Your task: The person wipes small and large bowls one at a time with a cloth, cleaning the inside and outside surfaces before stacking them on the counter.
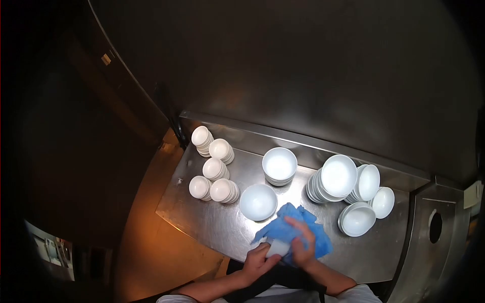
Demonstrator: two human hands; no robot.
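My left hand (258,263) is closed on a small white bowl (278,248), tilted on its side near the counter's front edge. A crumpled blue cloth (283,230) spreads behind and around the bowl. My right hand (304,246) is on the cloth at the bowl's right side, fingers bent and a little blurred, gripping part of the cloth. Just beyond the cloth, a wide white bowl (258,202) sits upright on the steel counter (202,222). How much cloth lies inside the small bowl is hidden.
Several stacks of small white bowls (214,169) stand at the left. A stack of larger bowls (280,164) is at the back middle. Taller stacks of bowls (338,177) crowd the right side. A raised steel ledge (303,139) runs along the back. A round hole (435,226) is at far right.
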